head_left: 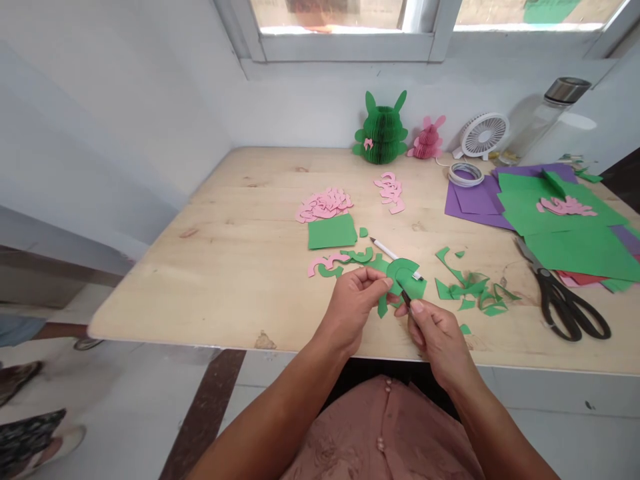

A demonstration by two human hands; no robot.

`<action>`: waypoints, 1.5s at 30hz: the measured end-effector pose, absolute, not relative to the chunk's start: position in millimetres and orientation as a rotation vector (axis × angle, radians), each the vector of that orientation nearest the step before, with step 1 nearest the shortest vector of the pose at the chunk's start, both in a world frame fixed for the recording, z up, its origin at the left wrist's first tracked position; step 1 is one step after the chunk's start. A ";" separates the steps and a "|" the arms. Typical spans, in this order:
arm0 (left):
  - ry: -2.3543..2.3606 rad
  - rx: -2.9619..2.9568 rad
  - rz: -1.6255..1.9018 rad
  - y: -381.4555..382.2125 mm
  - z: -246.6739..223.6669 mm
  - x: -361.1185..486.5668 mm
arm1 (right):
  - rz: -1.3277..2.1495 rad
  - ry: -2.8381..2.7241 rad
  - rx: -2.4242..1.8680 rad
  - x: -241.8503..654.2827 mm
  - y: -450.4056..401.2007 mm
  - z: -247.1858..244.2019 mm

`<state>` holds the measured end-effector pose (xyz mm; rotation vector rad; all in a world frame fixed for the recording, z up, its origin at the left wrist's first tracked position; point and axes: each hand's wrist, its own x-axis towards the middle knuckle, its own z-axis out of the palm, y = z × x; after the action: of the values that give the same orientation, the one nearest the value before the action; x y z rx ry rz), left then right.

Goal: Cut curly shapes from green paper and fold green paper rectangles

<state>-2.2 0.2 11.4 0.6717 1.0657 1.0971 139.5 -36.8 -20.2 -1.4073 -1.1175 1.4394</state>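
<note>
My left hand (pixel 361 300) pinches the left edge of a green paper piece (pixel 404 267) with a curved outline marked on it, held just above the table. My right hand (pixel 434 328) grips a slim black-handled tool (pixel 406 298); its narrow tip meets the paper, and I cannot tell whether it is a blade. Under and behind the paper lies a white pen (pixel 385 248). Left of it, curved green cutouts (pixel 361 255) and a wavy pink cutout (pixel 327 262) rest near a stack of green paper rectangles (pixel 331 232).
Green scraps (pixel 470 287) and black-handled scissors (pixel 567 300) lie to the right. Beyond are purple sheets (pixel 473 203), green sheets (pixel 585 250), a tape roll (pixel 466 175), a fan (pixel 484 135), a bottle (pixel 540 123), pink cutouts (pixel 327 203) and a green paper rabbit (pixel 383 133).
</note>
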 end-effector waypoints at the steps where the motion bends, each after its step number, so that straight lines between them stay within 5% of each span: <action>1: 1.071 0.662 1.099 0.1 11.7 -2.5 | 1.454 -1.113 -1.398 140.0 -37.4 -19.7; 22: 1.015 0.935 0.808 -1.5 22.0 -17.7 | 1.205 -0.958 -1.367 153.7 -20.7 -15.3; 45: 1.071 0.726 0.952 -8.2 4.0 -9.2 | 1.018 -0.895 -1.416 136.1 -27.6 -23.2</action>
<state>-9.2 -8.2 4.0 0.7262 1.0710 0.9524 136.1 -27.6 -23.2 -1.4161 -0.8946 1.0178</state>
